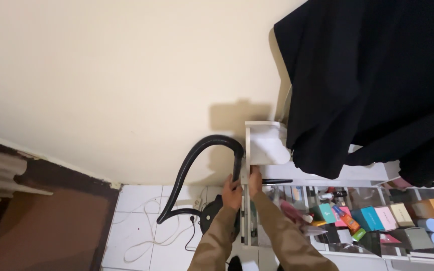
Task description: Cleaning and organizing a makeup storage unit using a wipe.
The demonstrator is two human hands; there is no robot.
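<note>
Cream wall (111, 85) fills most of the view above white floor tiles (136, 221). Black cloth (372, 85) drapes over a white shelf (264, 145). Left hand (232, 191) fingers clench the black vacuum hose (197, 160) beside the shelf; right hand (255, 179) fingers grasp a slim black nozzle (276, 181).

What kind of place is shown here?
Probably a small shop or a home stockroom: a white shelf unit holding many colourful small boxes, black cloth hanging above, and a white tiled floor.
</note>
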